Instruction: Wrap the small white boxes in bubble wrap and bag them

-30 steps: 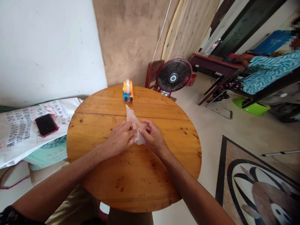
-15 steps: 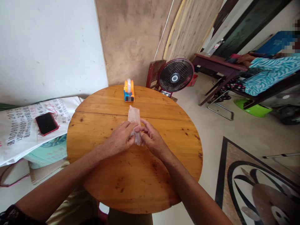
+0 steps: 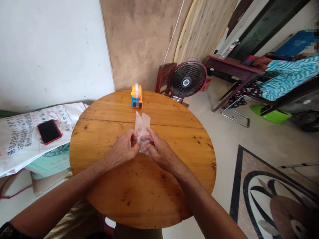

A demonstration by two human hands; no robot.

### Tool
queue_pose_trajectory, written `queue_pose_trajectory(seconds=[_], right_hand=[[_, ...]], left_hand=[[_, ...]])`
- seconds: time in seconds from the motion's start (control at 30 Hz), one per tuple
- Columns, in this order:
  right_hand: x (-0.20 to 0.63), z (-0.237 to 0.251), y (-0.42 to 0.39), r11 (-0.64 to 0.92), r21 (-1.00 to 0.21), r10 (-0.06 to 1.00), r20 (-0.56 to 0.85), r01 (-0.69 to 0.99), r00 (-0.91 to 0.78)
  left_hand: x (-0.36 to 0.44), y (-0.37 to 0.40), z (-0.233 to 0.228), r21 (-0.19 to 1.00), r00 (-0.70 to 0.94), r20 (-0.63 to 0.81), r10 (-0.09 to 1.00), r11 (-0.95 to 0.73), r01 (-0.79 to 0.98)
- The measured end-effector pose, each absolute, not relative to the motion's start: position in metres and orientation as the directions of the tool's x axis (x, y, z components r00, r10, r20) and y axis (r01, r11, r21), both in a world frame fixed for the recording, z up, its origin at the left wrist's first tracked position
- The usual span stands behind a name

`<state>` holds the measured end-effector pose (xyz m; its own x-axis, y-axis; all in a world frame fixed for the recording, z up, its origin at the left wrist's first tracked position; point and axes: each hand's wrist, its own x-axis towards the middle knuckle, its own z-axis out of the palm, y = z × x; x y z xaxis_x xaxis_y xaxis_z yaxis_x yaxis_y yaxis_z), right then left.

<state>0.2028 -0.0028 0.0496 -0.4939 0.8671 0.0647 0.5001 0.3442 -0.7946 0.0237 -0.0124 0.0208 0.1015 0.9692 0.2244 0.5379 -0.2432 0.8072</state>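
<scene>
A thin, whitish see-through plastic bag or wrap (image 3: pixel 143 124) is held over the middle of the round wooden table (image 3: pixel 109 196). My left hand (image 3: pixel 126 143) pinches its left edge between thumb and curled fingers. On the other side, my right hand (image 3: pixel 158 146) grips the right edge, thumb and fingers closed on it. The far end of the film splits into two peaks. Whether anything lies inside the film, I cannot tell. Beyond it stands an orange and blue tape dispenser (image 3: pixel 137 96) with a roll of clear tape.
On white printed sacks (image 3: pixel 20 132) at the left lies a phone with a red edge (image 3: pixel 49 131). Past the table are a fan (image 3: pixel 186 81) and a wooden chair (image 3: pixel 164 78). A person in a blue patterned sleeve (image 3: pixel 289 78) sits at a dark red table (image 3: pixel 236 66).
My left hand has moved slightly left, away from my right hand. The film's far end has spread from one strip into two peaks.
</scene>
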Motion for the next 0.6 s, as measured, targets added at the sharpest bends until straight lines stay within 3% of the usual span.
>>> queue_pose_trajectory(seconds=[0.1, 0.27, 0.47, 0.6], right_hand=[[0.203, 0.050, -0.002, 0.360, -0.793, 0.857, 0.072, 0.492, -0.511], [0.205, 0.053, -0.001, 0.353, -0.828, 0.835, 0.069, 0.436, -0.545], [0.200, 0.049, 0.006, 0.321, -0.837, 0.851, 0.049, 0.443, -0.523], [0.221, 0.062, 0.017, 0.135, -0.930, 0.869, -0.055, 0.342, -0.492]], left_hand=[[0.028, -0.011, 0.033, 0.821, 0.104, 0.081, 0.991, -0.125, 0.557], [0.032, -0.002, 0.043, 0.750, 0.100, -0.030, 0.995, -0.044, 0.659], [0.028, -0.003, 0.034, 0.796, 0.136, 0.041, 0.990, -0.115, 0.595], [0.029, -0.004, 0.033, 0.800, 0.134, 0.067, 0.989, -0.134, 0.585]])
